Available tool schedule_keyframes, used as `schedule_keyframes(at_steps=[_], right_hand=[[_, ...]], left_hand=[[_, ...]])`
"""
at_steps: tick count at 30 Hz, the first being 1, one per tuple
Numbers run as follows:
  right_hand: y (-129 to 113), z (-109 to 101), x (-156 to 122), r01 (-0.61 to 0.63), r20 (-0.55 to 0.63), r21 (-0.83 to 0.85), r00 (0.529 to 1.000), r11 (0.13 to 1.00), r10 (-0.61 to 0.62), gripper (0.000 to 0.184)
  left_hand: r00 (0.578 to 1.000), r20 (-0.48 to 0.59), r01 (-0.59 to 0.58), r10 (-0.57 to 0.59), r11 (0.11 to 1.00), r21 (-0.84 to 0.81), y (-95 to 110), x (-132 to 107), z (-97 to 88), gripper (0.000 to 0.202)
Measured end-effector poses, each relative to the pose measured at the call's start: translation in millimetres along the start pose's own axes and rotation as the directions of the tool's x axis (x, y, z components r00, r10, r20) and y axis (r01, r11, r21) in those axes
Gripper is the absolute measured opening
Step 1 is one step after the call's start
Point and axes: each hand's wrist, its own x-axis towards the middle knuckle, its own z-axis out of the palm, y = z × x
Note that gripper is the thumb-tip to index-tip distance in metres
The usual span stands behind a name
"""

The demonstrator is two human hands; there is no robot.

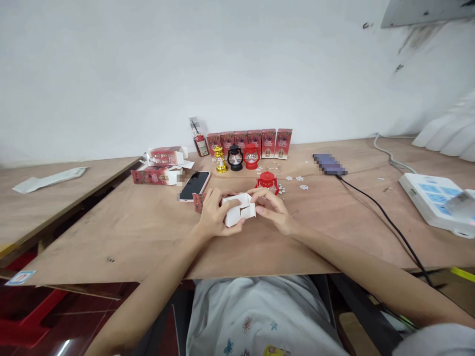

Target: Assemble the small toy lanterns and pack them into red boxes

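Observation:
Just above the wooden table I hold a small carton (234, 213), its white end flaps facing up and partly folded. My left hand (215, 211) wraps round it, thumb across the white side. At the right end, the fingers of my right hand (275, 211) are bent round the edge of a flap. A patterned red piece (199, 202) shows beyond my left hand; I cannot tell whether it belongs to the same carton. Behind my right hand lies a red lantern part (267, 182), beside small round silver pieces (281, 189).
Gold (220, 160), black (235, 159) and red (251, 157) mini lanterns stand before a row of red boxes (261, 143) and a bottle (199, 139). Open cartons (158, 175) and a phone (196, 186) lie left. Right are another phone (329, 164), its cable and a power strip (432, 200).

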Motion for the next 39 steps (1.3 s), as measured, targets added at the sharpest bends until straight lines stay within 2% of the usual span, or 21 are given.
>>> schedule_keyframes(at_steps=[5, 11, 31, 36, 39], right_hand=[[3, 4, 0, 0.008, 0.03, 0.033, 1.0, 0.999, -0.009, 0.021], [6, 7, 0, 0.001, -0.022, 0.02, 1.0, 1.0, -0.001, 0.023], [12, 12, 1, -0.05, -0.142, -0.033, 0.989, 0.998, 0.045, 0.028], [13, 11, 1, -0.065, -0.134, -0.019, 0.989, 0.998, 0.062, 0.029], [16, 10, 0, -0.09, -0.13, 0.007, 0.987, 0.996, 0.09, 0.037]], left_hand=[[0.998, -0.04, -0.039, 0.039, 0.999, 0.001, 5, 4, 1.5, 0.035], [0.997, -0.043, -0.064, 0.064, 0.998, 0.006, 7, 4, 2.4, 0.04], [0.999, -0.037, -0.01, 0.009, 1.0, -0.025, 7, 0, 9.5, 0.049], [0.996, -0.067, -0.059, 0.056, 0.997, -0.04, 4, -1, 10.5, 0.05], [0.993, -0.084, -0.086, 0.081, 0.995, -0.055, 3, -2, 10.9, 0.051]])
